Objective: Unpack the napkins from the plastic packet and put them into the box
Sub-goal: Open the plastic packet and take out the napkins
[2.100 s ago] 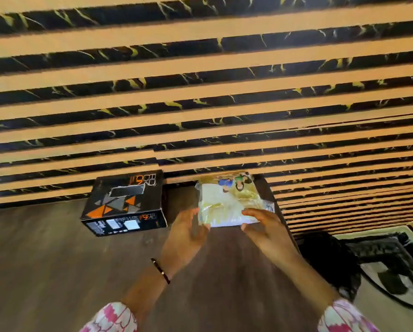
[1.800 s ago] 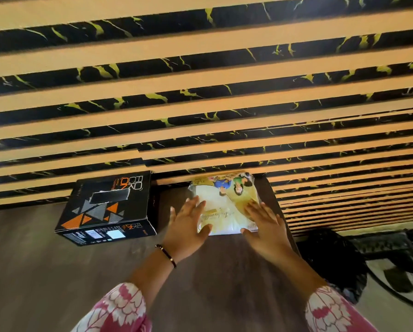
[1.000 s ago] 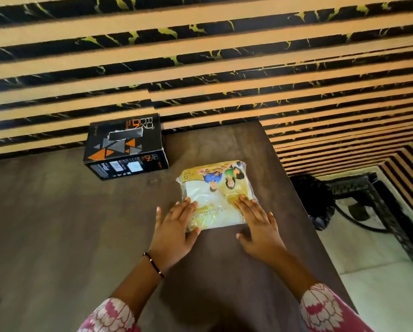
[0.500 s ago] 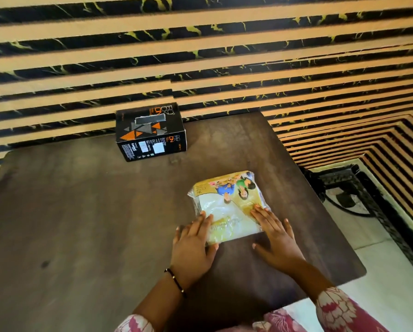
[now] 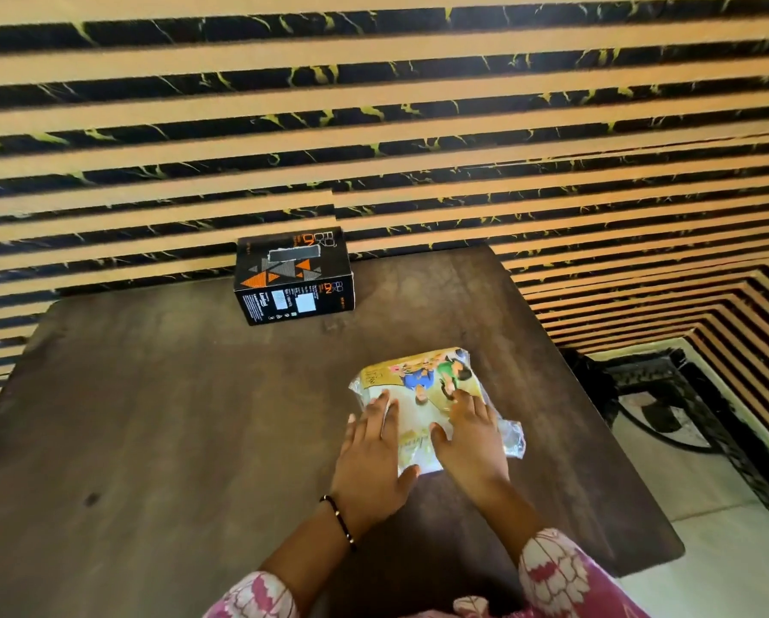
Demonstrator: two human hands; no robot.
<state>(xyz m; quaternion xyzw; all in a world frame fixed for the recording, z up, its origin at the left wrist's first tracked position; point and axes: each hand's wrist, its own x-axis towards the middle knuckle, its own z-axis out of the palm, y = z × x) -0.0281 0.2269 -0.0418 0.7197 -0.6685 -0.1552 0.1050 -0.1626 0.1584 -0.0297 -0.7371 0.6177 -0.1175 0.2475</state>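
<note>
Both hands flat, fingers spread, pressing the packet (image 5: 422, 396) on the tabletop (image 5: 159, 417): left hand (image 5: 373, 457) on its left edge, right hand (image 5: 471, 439) on top. Box (image 5: 294, 276) well apart, by the wall.

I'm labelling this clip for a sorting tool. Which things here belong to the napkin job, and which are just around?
Part of the job: napkin packet, black box, left hand, right hand.

Just around: table, striped wall, bracelet.
</note>
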